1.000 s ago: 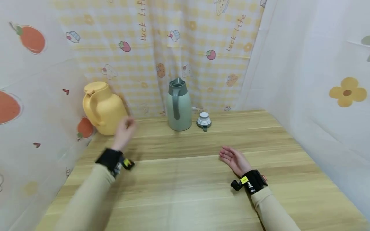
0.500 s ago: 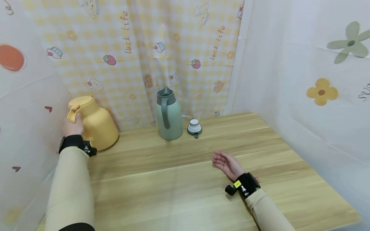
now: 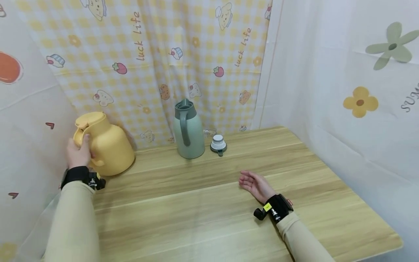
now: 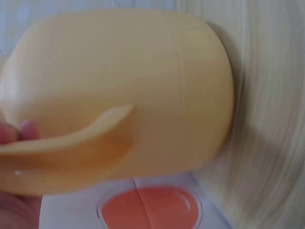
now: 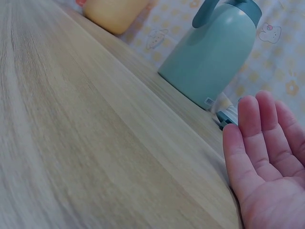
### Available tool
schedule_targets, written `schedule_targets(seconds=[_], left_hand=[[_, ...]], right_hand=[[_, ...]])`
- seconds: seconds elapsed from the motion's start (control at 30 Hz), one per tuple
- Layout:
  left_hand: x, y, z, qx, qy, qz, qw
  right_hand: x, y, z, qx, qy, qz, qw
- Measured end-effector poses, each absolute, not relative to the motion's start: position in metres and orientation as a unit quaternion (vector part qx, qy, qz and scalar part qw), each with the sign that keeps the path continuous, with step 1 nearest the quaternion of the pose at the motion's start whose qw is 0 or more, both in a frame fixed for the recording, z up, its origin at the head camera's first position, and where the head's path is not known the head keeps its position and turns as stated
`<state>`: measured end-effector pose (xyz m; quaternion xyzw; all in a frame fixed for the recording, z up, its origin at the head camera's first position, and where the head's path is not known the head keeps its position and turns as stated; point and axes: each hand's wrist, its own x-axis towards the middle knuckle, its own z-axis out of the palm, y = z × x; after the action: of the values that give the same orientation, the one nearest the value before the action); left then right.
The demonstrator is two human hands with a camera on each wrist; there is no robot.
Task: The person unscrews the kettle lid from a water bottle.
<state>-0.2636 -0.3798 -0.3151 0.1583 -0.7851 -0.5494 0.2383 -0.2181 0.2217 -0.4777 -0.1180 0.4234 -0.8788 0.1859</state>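
At the table's far left stands a yellow thermos jug (image 3: 112, 147) with its lid on. My left hand (image 3: 78, 153) grips the jug's handle (image 4: 71, 140); the left wrist view shows fingertips (image 4: 28, 130) between handle and body. A green thermos jug (image 3: 190, 133) stands upright at the back middle, its top uncovered. Beside it on the right sits a white and grey stopper (image 3: 218, 143). My right hand (image 3: 256, 186) rests on the table with relaxed fingers and holds nothing. In the right wrist view its palm faces up, and the fingers partly hide the stopper (image 5: 231, 114).
The wooden table (image 3: 196, 203) reaches back to a yellow checked curtain (image 3: 157, 83). A white printed curtain (image 3: 29, 145) hangs close by the yellow jug on the left. Another white curtain (image 3: 327, 72) borders the right side.
My left hand has moved left from in front of the yellow thermos jug and taken hold of its handle. The head view has shifted slightly. The right hand has stayed in place.
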Motion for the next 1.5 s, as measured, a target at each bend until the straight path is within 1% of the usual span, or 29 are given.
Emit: schedule_targets(seconds=[0.07, 0.17, 0.4, 0.57, 0.7, 0.8, 0.9, 1.0, 1.17, 1.3, 1.4, 1.5], left_hand=[[-0.258, -0.370, -0.318, 0.163, -0.776, -0.552, 0.256], [-0.240, -0.350, -0.318, 0.144, -0.775, -0.550, 0.276], [-0.193, -0.295, -0.315, 0.066, -0.776, -0.548, 0.306], [-0.172, -0.255, -0.323, -0.004, -0.756, -0.573, 0.315], [-0.160, -0.222, -0.330, -0.061, -0.755, -0.576, 0.306], [-0.152, -0.195, -0.331, -0.092, -0.751, -0.588, 0.285], [-0.145, -0.167, -0.328, -0.120, -0.744, -0.603, 0.261], [-0.140, -0.139, -0.322, -0.145, -0.741, -0.607, 0.248], [-0.136, -0.101, -0.317, -0.155, -0.755, -0.587, 0.247], [-0.136, -0.083, -0.318, -0.144, -0.769, -0.571, 0.249], [-0.136, -0.079, -0.321, -0.137, -0.767, -0.575, 0.250], [-0.135, -0.079, -0.323, -0.127, -0.763, -0.580, 0.253]], right_hand=[[-0.219, 0.223, -0.476, -0.117, 0.423, -0.880, 0.184], [-0.220, 0.224, -0.473, -0.116, 0.423, -0.880, 0.180], [-0.224, 0.229, -0.468, -0.125, 0.426, -0.880, 0.169], [-0.223, 0.234, -0.465, -0.131, 0.415, -0.885, 0.165], [-0.221, 0.239, -0.464, -0.130, 0.416, -0.886, 0.157], [-0.219, 0.241, -0.465, -0.128, 0.414, -0.888, 0.155], [-0.217, 0.241, -0.468, -0.129, 0.409, -0.890, 0.158], [-0.215, 0.240, -0.472, -0.130, 0.405, -0.891, 0.159], [-0.211, 0.235, -0.476, -0.133, 0.409, -0.889, 0.159], [-0.212, 0.229, -0.476, -0.118, 0.427, -0.882, 0.161], [-0.216, 0.221, -0.464, -0.097, 0.491, -0.853, 0.149], [-0.222, 0.206, -0.425, -0.090, 0.585, -0.798, 0.111]])
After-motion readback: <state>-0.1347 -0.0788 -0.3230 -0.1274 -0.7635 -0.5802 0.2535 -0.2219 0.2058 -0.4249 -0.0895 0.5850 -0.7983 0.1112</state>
